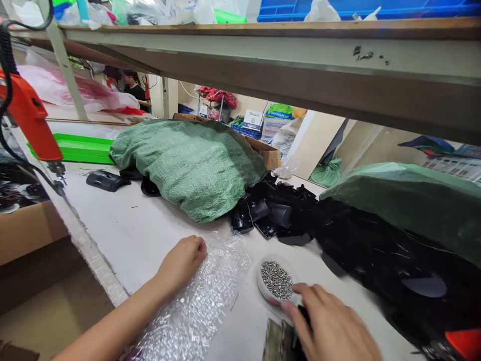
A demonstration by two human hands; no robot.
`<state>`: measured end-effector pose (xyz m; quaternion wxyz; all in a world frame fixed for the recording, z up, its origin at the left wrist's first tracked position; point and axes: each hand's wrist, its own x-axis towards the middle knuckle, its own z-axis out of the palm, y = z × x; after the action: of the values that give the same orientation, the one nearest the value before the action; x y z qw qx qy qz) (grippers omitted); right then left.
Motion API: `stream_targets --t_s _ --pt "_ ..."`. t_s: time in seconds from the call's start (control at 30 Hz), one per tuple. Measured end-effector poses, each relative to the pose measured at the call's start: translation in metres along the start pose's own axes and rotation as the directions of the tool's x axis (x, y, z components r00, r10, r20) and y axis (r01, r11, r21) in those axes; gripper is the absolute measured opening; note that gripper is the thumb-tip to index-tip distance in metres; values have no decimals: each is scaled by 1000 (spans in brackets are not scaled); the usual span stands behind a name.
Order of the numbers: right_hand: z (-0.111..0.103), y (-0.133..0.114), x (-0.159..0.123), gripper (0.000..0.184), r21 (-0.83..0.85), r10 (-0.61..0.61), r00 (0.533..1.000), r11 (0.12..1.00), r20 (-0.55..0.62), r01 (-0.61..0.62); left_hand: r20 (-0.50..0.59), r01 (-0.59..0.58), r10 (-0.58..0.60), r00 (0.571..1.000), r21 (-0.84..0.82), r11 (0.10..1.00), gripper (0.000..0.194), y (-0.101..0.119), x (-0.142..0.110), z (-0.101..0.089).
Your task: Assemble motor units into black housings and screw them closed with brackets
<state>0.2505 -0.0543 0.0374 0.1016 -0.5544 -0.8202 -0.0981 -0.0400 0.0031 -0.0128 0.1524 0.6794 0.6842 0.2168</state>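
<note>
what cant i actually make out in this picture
- Head view: whether the left hand grips the bubble wrap; its curled fingers hide this.
- Head view: the full shape of the dark piece; the blurred right hand and bottom edge hide part.
- Head view: head type of the metal screws; too small.
- Head view: whatever lies beneath the green woven sack, which covers it.

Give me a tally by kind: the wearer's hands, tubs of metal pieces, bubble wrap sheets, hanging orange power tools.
Left hand and right hand: 2
Tub of metal pieces: 1
Bubble wrap sheet: 1
Hanging orange power tool: 1
Total: 5
</note>
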Motion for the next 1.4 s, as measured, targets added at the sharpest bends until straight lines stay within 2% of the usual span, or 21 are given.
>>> stream_targets --t_s 0.03,0.1,0.17,0.27,0.37,0.43,0.57,0.73,0.87,1.0,1.13,1.2,1.27,1.33,1.4 --pt "1 -14 10 24 94 -47 995 995 83 39 -24 -5 4 1000 -9 1000 14 -1 -3 0" --pt "5 -44 31 20 231 -111 952 972 286 44 -71 -4 3 997 -12 1000 16 -1 -9 0" --pt "12 -69 51 23 274 -152 920 960 362 51 -102 -12 12 995 0 1000 21 -2 -13 0" --pt "25 -86 78 30 290 -247 898 946 363 143 -53 -116 116 992 1 993 34 -1 -16 2" --pt "35 -82 98 35 296 -344 858 925 382 240 106 -218 219 970 -27 976 40 1 -16 5" --pt "39 -78 105 43 295 -391 834 911 389 289 184 -219 221 958 -31 975 50 2 -15 5" --pt "39 -82 103 56 261 -450 817 890 362 374 257 -186 181 949 -6 982 57 8 -11 0" --pt "36 -96 88 50 188 -460 829 888 317 420 294 -182 171 941 10 983 56 14 -9 -6" --pt "42 -90 85 43 254 -472 840 876 269 411 301 -185 175 938 7 983 57 13 -10 -4" --pt "37 -69 90 44 402 -374 919 866 123 298 284 -171 160 945 12 985 59 10 -16 -3" --pt "6 -41 90 49 523 -163 983 833 -85 183 277 -168 161 947 1 986 60 18 -16 -12" --pt "-9 -27 80 46 581 -34 989 806 -146 113 251 -177 176 952 -18 984 55 32 -7 -18" --pt "-15 -18 64 44 685 101 981 727 -165 40 182 -178 183 966 -46 983 42 52 10 -19" --pt "-10 -12 44 43 790 220 962 613 -164 -6 100 -129 137 986 -81 988 30 72 33 -15" --pt "5 -10 22 44 848 302 936 531 -181 -7 40 -12 17 999 -136 991 24 85 59 -5"
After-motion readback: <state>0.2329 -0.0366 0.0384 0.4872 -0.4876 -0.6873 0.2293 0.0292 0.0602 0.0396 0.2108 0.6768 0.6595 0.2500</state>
